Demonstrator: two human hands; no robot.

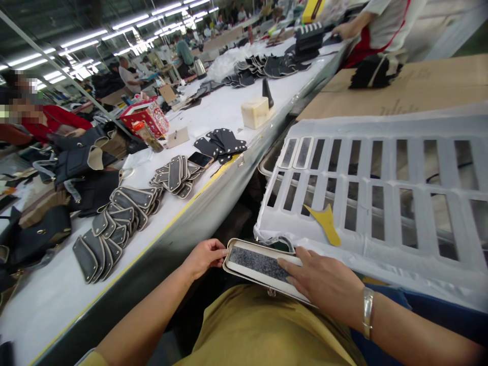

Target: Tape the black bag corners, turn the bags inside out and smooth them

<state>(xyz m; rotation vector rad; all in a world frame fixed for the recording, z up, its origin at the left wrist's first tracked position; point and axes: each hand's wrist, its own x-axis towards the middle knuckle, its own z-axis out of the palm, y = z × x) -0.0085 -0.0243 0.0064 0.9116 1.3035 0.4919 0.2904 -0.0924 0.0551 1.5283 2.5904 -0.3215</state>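
In front of my body is a long, narrow cream-edged bag piece (259, 263) with a grey felt-like strip along its middle and a small metal fitting on its near edge. My left hand (208, 258) pinches its left end between thumb and fingers. Across its right half lies my right hand (324, 279), fingers over the strip and thumb near the far edge, gripping it. That hand hides the right end. Just beyond is a white slotted plastic rack (366, 254), with two similar grey-centred strips (296, 152) at its upper left and a yellow cut piece (326, 223) on it.
The long white table (206, 114) at left carries stacks of dark pieces with pale edging (118, 218), a phone (201, 159), a red box (147, 118), a cream block (254, 112) and black bags (87, 188). A co-worker's hand (345, 30) is at the far right.
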